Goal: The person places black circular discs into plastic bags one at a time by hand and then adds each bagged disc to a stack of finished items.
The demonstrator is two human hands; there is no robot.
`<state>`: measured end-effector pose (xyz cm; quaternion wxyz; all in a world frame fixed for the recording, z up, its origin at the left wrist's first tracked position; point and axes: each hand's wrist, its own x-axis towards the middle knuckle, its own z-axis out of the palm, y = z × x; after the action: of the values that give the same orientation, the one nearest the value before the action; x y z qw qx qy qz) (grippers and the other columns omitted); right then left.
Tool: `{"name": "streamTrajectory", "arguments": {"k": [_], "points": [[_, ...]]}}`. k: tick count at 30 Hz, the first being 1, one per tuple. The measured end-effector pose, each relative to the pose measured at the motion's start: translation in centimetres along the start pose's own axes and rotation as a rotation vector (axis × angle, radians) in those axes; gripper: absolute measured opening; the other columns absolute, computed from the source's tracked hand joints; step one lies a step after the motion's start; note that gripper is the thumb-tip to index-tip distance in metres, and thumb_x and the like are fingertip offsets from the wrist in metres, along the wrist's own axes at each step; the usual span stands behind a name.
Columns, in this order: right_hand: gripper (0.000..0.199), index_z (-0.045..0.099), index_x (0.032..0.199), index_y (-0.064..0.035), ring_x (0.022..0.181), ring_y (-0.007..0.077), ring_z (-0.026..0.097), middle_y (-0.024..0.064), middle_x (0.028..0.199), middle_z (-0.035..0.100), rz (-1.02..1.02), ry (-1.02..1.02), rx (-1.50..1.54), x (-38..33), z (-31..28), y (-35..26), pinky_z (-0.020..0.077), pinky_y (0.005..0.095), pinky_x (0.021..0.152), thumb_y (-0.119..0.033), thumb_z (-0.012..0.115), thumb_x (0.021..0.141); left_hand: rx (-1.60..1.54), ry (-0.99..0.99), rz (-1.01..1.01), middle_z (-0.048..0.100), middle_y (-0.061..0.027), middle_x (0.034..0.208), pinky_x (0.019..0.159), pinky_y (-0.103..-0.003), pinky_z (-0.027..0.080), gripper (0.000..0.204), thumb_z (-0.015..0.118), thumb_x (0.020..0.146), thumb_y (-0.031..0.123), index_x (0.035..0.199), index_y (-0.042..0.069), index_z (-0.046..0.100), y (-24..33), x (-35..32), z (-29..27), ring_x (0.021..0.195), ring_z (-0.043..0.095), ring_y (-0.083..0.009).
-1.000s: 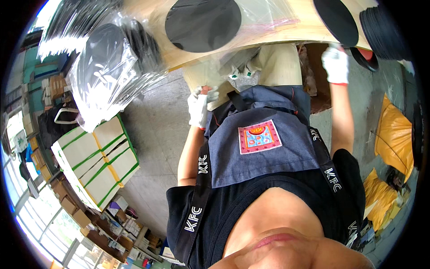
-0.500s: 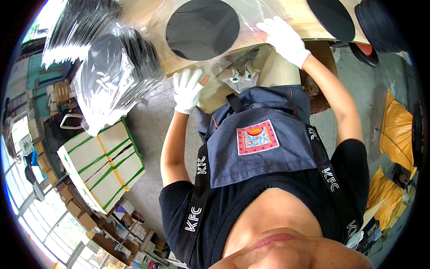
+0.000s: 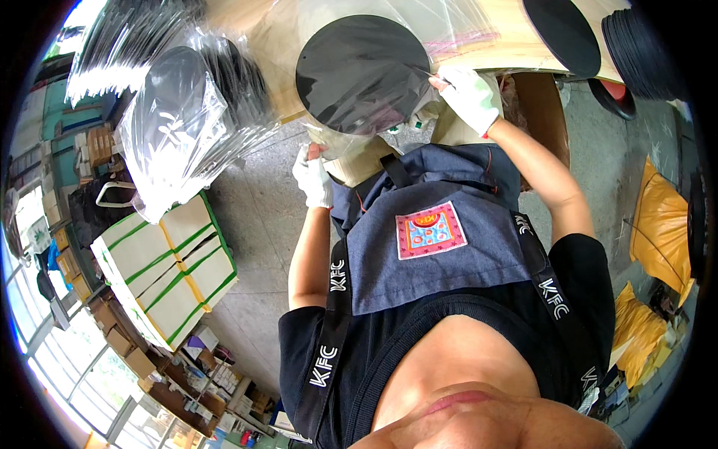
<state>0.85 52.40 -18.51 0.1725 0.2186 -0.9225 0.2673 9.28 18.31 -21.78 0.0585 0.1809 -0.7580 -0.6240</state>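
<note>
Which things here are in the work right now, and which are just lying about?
In hand:
- black disc, in a clear plastic bag
- right hand, gloved, at the disc's edge
- left hand, gloved, at the bag's lower edge

Lying about:
- bagged discs piled to the left
- stack of black discs
- strapped cardboard bundles
- yellow bags
</note>
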Motion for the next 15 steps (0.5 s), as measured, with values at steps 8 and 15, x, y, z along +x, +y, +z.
{"name": "streamTrajectory", "arguments": {"k": [8,15], "points": [[0.02,0.056,0.098,-0.009,0.065,0.0301,0.061,0.0106,0.071,0.063,0.478,0.05,-0.025,-0.9,1.2,0.0,0.0473,0.0411,0.059,-0.023,0.06,0.085,-0.168,0.123,-0.234,0.052,0.0015,0.067,0.057,-0.025,0.035,0.022,0.056,0.087,0.023,0.071,0.007,0.055,0.4,0.3,2.2,0.062,0.042,-0.0087],[0.032,0.065,0.106,-0.0125,0.1,0.0255,0.059,0.0076,0.104,0.065,-0.114,-0.031,-0.023,0.0,-1.5,-5.4,0.0434,0.0392,0.094,-0.025,0.067,0.077,-0.254,0.034,-0.468,0.059,-0.0059,0.089,0.066,-0.032,0.053,0.027,0.062,0.088,0.028,0.098,0.005,0.054,1.1,0.4,1.3,0.074,0.059,-0.0163]]}}
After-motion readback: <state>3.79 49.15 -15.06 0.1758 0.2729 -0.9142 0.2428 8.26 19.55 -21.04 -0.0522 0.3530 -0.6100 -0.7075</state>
